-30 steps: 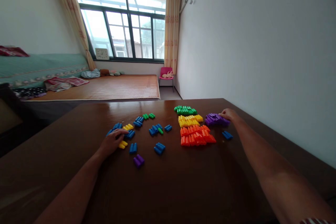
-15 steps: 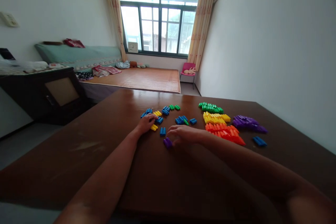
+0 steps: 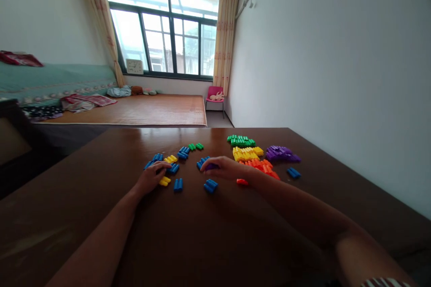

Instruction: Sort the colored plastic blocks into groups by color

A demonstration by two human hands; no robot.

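A dark brown wooden table (image 3: 208,233) fills the foreground, glossy and reflecting the window. Beyond it lie a woven floor mat (image 3: 134,110), a low bed with a green cover (image 3: 50,83), a tall dark-framed window (image 3: 164,31) flanked by patterned curtains (image 3: 227,27), a small clock (image 3: 134,66) on the sill, and a pink chair (image 3: 214,94) in the corner by the plain white wall (image 3: 336,63). On the table sit sorted groups of plastic pegs: a green group (image 3: 240,141), a yellow group (image 3: 247,153), an orange group (image 3: 264,167) and a purple group (image 3: 282,154), with one blue piece (image 3: 293,172) lying alone to their right. Loose blue, yellow and green pieces are scattered to the left. The left hand (image 3: 151,178) rests with curled fingers on the loose pieces, touching a yellow piece (image 3: 164,181); whether it grips any I cannot tell. The right hand (image 3: 224,168) closes its fingers around a purple piece (image 3: 211,167), just above a blue pair (image 3: 211,185). Half a second ago that purple piece lay on the table under the right hand's fingertips; now it is lifted and carried rightward toward the sorted groups, while the left hand stays where it was.
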